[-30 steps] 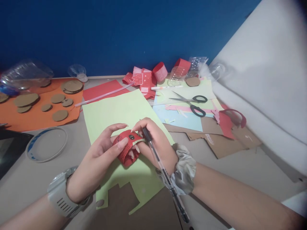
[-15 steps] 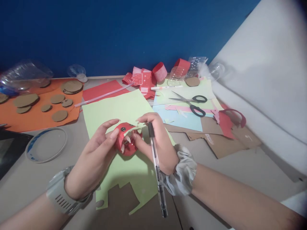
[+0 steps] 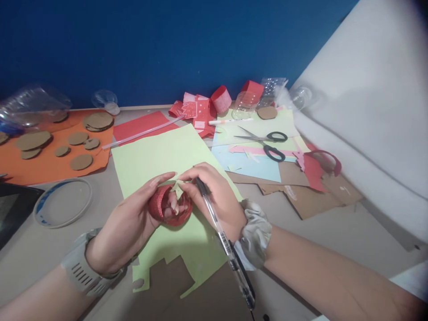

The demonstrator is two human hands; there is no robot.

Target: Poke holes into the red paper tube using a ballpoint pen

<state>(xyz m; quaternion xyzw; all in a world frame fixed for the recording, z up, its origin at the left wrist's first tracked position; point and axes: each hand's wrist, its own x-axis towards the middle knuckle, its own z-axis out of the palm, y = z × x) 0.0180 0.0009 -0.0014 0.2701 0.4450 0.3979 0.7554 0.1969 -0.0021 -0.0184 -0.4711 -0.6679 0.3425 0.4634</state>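
Note:
My left hand (image 3: 129, 227) is closed round a small red ring-shaped piece (image 3: 155, 206), with some fingertips showing inside its opening. At the ring's top edge, my right hand (image 3: 216, 200) pinches a small pale green paper piece (image 3: 177, 189). A clear pen with a black cap (image 3: 222, 236) also rests in my right hand, slanting down toward the front. Below both hands lies a large light green sheet (image 3: 167, 151) with cut-outs along its near edge.
Scissors (image 3: 274, 153) lie on coloured papers at the right, beside brown cardboard (image 3: 307, 203). Cardboard discs (image 3: 81, 162) rest on orange paper (image 3: 96, 171) at the left, near a clear ring (image 3: 63, 226). Red paper pieces (image 3: 202, 111) and plastic cups (image 3: 245, 104) stand along the blue wall.
The red piece has turned, so its button-like dots no longer show and its opening faces up more. My right hand has shifted slightly left, and the pen has swung, its lower end moving right.

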